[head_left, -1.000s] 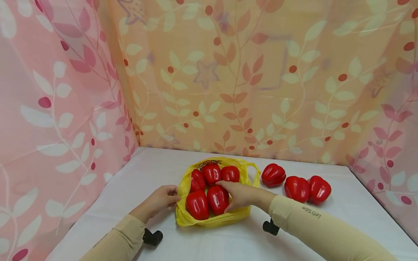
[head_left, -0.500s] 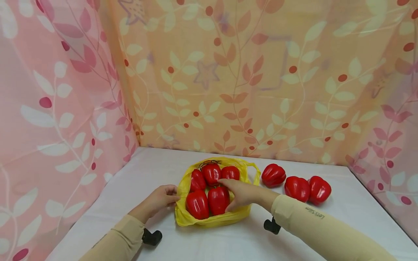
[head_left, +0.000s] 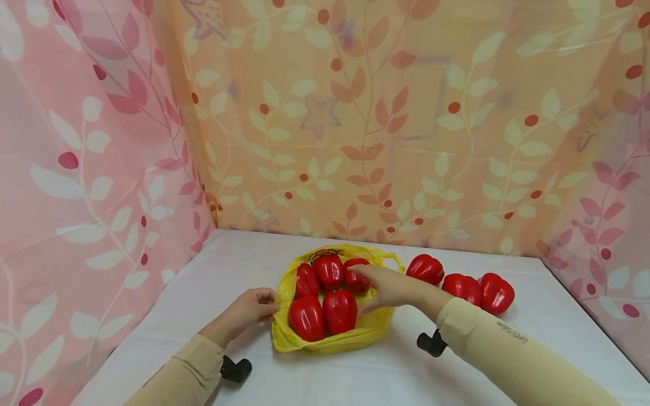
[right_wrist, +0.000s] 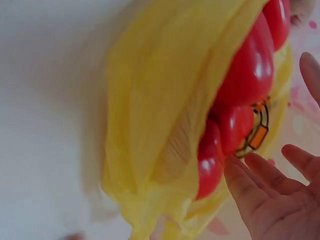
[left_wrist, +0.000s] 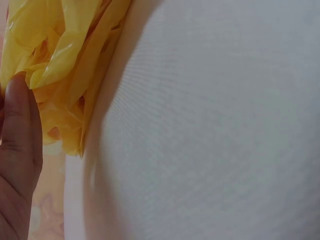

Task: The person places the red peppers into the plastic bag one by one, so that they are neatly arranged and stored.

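Observation:
A yellow plastic bag lies with its mouth spread wide, and several glossy red bell peppers sit inside it. My left hand pinches the bag's left edge; in the left wrist view the thumb is against the crumpled yellow plastic. Over the bag's right side is my right hand, fingers spread and holding nothing. From the head it overlaps the back right pepper. The right wrist view shows the spread fingers beside the bag's opening, peppers bulging out past the yellow film.
Three more red bell peppers lie on the white tablecloth to the right: one nearest the bag, then a pair of peppers side by side. Patterned curtains rise behind the table and at both sides.
My right hand has let go of the front middle pepper, which now stands in the bag, and has moved right and slightly up. The left hand has stayed at the bag's edge.

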{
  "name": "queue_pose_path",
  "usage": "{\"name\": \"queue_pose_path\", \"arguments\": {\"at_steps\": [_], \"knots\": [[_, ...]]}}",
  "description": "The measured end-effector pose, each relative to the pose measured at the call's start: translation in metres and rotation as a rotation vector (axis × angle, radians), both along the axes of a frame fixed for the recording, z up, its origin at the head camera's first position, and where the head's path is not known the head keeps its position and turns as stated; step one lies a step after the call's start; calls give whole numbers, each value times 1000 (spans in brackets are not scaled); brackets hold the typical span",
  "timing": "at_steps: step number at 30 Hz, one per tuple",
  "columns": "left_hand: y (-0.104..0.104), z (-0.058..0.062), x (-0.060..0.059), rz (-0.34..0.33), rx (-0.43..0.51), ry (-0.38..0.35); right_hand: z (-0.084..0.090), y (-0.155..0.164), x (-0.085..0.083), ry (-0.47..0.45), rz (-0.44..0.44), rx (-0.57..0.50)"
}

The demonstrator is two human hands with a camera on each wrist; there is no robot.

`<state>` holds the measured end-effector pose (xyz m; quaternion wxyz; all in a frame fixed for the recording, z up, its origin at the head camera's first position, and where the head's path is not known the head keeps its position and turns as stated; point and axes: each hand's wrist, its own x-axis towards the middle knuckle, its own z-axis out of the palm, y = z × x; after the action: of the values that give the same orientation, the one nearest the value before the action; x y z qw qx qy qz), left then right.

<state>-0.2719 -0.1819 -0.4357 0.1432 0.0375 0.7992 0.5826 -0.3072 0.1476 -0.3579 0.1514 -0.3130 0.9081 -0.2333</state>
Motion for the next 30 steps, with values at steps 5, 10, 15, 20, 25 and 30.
{"name": "queue_pose_path", "arguments": {"at_steps": [5,10,15,20,25,30], "knots": [[0,-1,0,6,-3,-3,6,11,-3,-11,-46,-58],[0,-1,0,-4,-1,7,14,25,-5,9,-99,-81],[-1,-2,0,-9,1,7,23,45,-6,53,-128,-70],[-1,-2,0,-9,0,4,25,67,-10,71,-160,-78],[0,-1,0,-19,10,8,24,91,-11,82,-246,-38],[0,-2,0,-23,12,11,21,113,-9,51,-315,-42]]}}
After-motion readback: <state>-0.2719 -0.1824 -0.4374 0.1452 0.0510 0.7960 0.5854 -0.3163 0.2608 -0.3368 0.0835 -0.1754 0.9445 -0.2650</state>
